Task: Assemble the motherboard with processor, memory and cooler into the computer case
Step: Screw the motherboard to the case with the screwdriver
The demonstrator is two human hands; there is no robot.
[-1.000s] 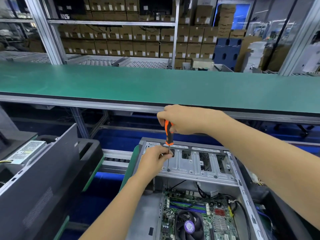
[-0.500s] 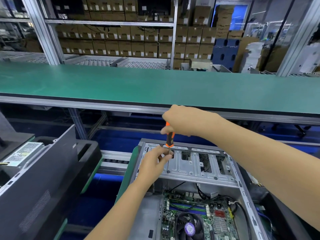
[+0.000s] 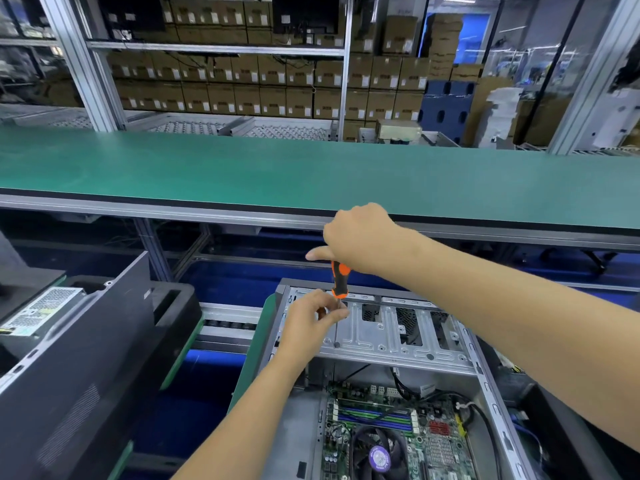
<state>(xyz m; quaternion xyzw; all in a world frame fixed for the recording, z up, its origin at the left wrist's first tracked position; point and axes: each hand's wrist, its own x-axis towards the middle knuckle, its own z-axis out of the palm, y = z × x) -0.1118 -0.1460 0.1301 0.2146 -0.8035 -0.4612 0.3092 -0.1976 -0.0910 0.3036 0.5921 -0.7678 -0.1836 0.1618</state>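
Orange and black, the handle of a screwdriver (image 3: 339, 278) stands nearly upright over the open computer case (image 3: 491, 393), its top wrapped in the curled fingers of the right hand (image 3: 360, 237), whose thumb points out to the left. Its thin shaft runs down to a screw (image 3: 336, 345) on the silver drive bracket (image 3: 391, 334) spanning the far end of the case. The left hand (image 3: 311, 318) pinches that shaft between fingertips and thumb, just below the handle. Nearer the camera, the motherboard (image 3: 398, 434) lies flat on the floor of the case, with blue and green memory slots (image 3: 374, 415) across its upper part and a round cooler (image 3: 379, 457) with a purple hub below them; black cables loop along its right side. The case rests on a green-edged pallet (image 3: 254, 355) on the blue conveyor. To the left sits a second dark case (image 3: 76, 358) with a power supply (image 3: 38, 311) inside it. A long green bench top (image 3: 242, 174) crosses behind the hands, and stacked brown cartons (image 3: 263, 88) fill the shelves beyond.
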